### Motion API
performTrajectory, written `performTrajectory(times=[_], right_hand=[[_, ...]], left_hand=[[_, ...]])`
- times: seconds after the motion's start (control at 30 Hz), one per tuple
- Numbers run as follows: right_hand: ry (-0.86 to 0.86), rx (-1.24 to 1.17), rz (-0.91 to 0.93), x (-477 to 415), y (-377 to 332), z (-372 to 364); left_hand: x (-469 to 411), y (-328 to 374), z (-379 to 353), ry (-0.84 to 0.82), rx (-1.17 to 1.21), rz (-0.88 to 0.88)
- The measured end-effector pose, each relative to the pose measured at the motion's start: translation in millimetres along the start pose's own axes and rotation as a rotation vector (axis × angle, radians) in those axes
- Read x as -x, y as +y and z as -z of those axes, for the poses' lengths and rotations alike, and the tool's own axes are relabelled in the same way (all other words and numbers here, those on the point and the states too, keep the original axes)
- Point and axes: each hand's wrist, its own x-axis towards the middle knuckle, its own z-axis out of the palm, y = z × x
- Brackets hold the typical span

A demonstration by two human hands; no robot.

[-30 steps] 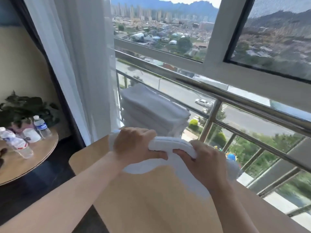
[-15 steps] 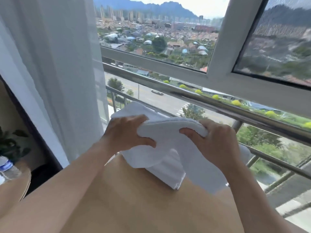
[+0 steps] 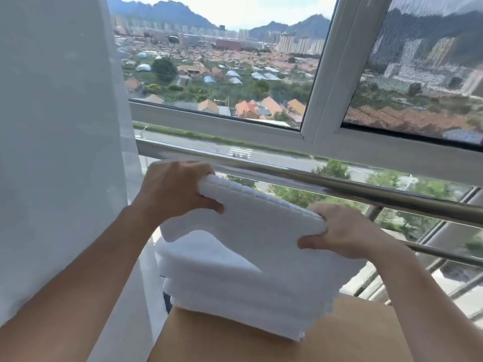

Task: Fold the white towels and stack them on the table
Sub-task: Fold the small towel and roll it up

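Observation:
A folded white towel [image 3: 261, 220] hangs in the air between both hands, just above a stack of folded white towels [image 3: 235, 288]. My left hand [image 3: 175, 192] grips the towel's far left corner, thumb on the near side. Its right edge is pinched by my right hand [image 3: 342, 233], thumb underneath. The stack stands at the far left corner of the light wooden table [image 3: 339, 335]. The towel's lower fold touches the top of the stack.
A steel railing [image 3: 366, 189] runs just behind the towels, with the white window frame [image 3: 261, 129] above it. A sheer white curtain [image 3: 60, 126] hangs at the left, close to the stack.
Both hands have carried the folded towel up and forward from the table to above the stack. The view has swung right and up, so the side table with bottles is gone.

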Motion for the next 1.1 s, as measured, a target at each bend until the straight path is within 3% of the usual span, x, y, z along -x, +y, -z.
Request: performTrajectory(times=[0.1,0.33,0.4,0.5,0.53,0.7,0.8,0.93,1.03,1.1], right_hand=[[0.07,-0.017,-0.043,-10,0,17],[0.632,0.228,-0.006,-19,2,4],[0.543,0.282,-0.008,-13,7,-33],[0.214,0.241,-0.079,4,19,-93],[0.186,0.213,-0.075,8,22,-108],[0.217,0.174,-0.1,6,31,-119],[0.122,0.103,-0.134,2,32,-109],[0.016,-0.026,-0.149,4,34,-96],[0.058,-0.242,-0.184,2,39,-91],[0.08,-0.228,-0.245,-5,44,-91]], left_hand=[[-23,-10,-3,0.08,-0.009,-0.082],[-30,-25,-32,0.307,-0.09,-0.247],[0,-30,-55,0.217,-0.079,-0.326],[52,-37,-88,-0.087,-0.041,-0.385],[62,-38,-94,-0.161,-0.015,-0.364],[56,-38,-94,-0.317,0.036,-0.197],[48,-37,-94,-0.456,0.039,-0.051],[53,-47,-91,-0.573,0.211,0.13],[51,-56,-89,-0.571,0.4,0.237],[48,-59,-91,-0.575,0.342,0.258]])
